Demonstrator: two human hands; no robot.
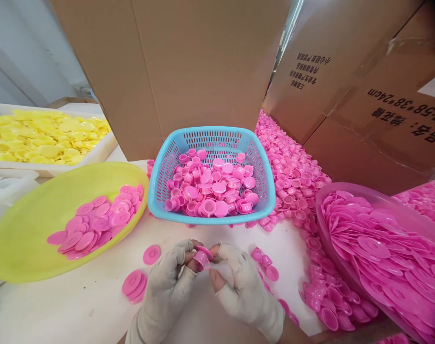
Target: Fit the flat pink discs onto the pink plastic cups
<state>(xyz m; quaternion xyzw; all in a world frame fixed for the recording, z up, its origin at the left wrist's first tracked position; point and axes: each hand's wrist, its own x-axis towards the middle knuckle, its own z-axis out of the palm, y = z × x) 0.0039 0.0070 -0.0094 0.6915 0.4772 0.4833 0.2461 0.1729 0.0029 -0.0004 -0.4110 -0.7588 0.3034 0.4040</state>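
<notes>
A pink cup and a pink disc, held together.
The left hand pinches the small cup between thumb and fingers, the disc sitting against its upper end; the right hand has a forefinger at the disc's right edge, its thumb apart below (whether it grips anything, I cannot tell). Both pieces are between the hands, over the tabletop, on the near side of the blue basket. Loose discs lie beside the left hand, small cups beside the right.
</notes>
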